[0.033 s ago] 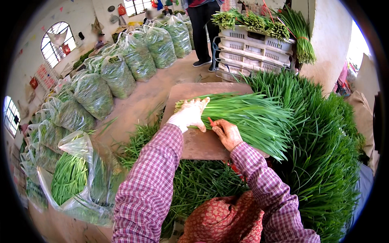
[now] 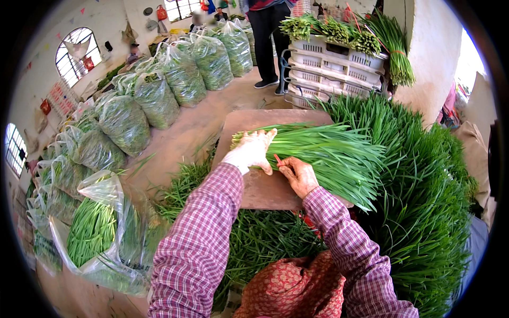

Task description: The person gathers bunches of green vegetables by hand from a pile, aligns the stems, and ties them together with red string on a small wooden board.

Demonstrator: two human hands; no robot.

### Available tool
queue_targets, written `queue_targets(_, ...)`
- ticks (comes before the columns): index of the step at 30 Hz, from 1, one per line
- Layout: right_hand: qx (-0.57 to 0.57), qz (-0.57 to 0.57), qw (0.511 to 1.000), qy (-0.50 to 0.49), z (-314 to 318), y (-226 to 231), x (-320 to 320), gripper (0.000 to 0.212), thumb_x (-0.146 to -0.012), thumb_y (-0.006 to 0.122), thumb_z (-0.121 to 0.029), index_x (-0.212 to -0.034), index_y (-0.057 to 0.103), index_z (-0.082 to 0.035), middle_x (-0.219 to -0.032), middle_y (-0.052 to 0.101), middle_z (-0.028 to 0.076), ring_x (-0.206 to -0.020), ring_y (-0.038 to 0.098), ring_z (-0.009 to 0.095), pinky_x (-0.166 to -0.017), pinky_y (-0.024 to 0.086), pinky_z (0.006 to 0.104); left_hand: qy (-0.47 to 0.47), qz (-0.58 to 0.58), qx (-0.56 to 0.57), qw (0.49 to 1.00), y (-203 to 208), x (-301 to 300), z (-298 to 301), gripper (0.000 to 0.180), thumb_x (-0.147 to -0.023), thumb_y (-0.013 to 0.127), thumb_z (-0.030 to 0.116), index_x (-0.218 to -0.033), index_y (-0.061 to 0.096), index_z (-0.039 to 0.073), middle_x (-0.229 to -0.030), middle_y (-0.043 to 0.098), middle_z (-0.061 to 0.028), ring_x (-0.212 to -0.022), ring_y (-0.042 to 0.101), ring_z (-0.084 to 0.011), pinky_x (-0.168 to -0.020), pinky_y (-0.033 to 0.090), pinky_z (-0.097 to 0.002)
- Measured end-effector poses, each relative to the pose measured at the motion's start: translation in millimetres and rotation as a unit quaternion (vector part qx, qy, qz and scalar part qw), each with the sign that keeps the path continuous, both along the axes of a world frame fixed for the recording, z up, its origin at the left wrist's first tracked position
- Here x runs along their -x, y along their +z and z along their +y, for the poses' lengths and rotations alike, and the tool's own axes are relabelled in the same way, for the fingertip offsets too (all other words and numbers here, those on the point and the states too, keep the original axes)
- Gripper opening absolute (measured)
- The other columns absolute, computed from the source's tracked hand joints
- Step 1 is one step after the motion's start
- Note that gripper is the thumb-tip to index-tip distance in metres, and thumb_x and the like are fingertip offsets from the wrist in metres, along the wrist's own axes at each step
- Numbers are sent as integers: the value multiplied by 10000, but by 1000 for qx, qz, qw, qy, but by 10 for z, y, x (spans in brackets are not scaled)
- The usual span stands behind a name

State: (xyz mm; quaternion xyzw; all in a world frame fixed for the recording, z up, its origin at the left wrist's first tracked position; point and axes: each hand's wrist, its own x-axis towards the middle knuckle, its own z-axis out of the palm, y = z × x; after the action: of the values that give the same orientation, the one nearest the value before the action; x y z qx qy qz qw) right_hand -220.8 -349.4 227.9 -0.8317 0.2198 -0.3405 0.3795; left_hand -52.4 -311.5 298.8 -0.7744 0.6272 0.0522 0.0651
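A bunch of long green garlic chives (image 2: 328,153) lies across a brown board (image 2: 265,197), its cut ends at the left and its leaf tips at the right. Over the stem end, my left hand (image 2: 253,148), pale and seemingly gloved, grips the bunch from above, thumb on the near side and fingers toward the far side. My right hand (image 2: 298,174) pinches a thin red tie (image 2: 277,158) at the near side of the bunch, close to my left thumb. Whether the tie runs beneath the bunch is hidden.
A large heap of chives (image 2: 419,196) rises to the right; loose leaves (image 2: 270,238) lie below the board. An open plastic bag of chives (image 2: 93,233) is at the left, with several filled bags (image 2: 124,124) behind. Stacked white crates (image 2: 334,66) and a standing person (image 2: 265,42) are beyond.
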Motion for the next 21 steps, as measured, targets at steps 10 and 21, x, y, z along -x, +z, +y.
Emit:
queue_targets(10, 380, 64, 904, -185, -138, 516, -503, 68, -782, 634, -197, -820, 627, -141, -840, 597, 44, -782, 563, 254, -671, 488, 373, 23, -39, 33, 998, -259, -56, 50, 1148, -514, 833, 481, -1423, 259, 78, -1381, 393, -179, -1300, 367, -317, -1086, 227, -531)
queue_targets(21, 219, 157, 929, -254, -1713, -505, -528, 224, -873, 561, -282, -963, 615, -84, -823, 657, 173, -756, 632, 356, -649, 488, 460, -68, 73, 407, 908, 91, 463, 228, 690, -728, 694, 262, -1298, 401, 7, -1289, 459, -199, -1223, 428, -381, -1013, 336, -516)
